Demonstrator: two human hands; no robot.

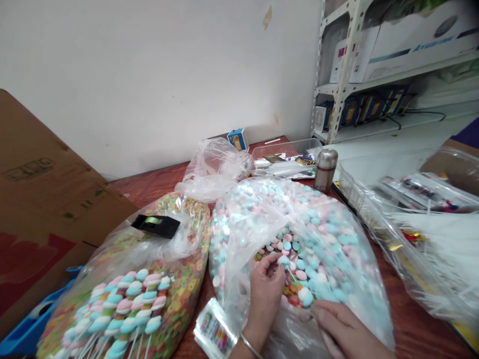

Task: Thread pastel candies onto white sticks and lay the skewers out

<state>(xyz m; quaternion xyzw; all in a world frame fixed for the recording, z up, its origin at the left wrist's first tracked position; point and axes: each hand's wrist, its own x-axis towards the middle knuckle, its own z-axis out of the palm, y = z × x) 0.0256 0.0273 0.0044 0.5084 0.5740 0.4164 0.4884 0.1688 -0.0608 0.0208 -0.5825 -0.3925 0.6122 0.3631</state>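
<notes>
In the left hand (pixel 266 280) — blue candy (pixel 284 261).

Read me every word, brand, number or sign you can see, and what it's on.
"AYUS...", remaining letters blurred: white box on the upper shelf.
Too blurred to read: markings on the brown cardboard box, silver packet, small blue box by the wall, and packets in the right-hand tray.
</notes>
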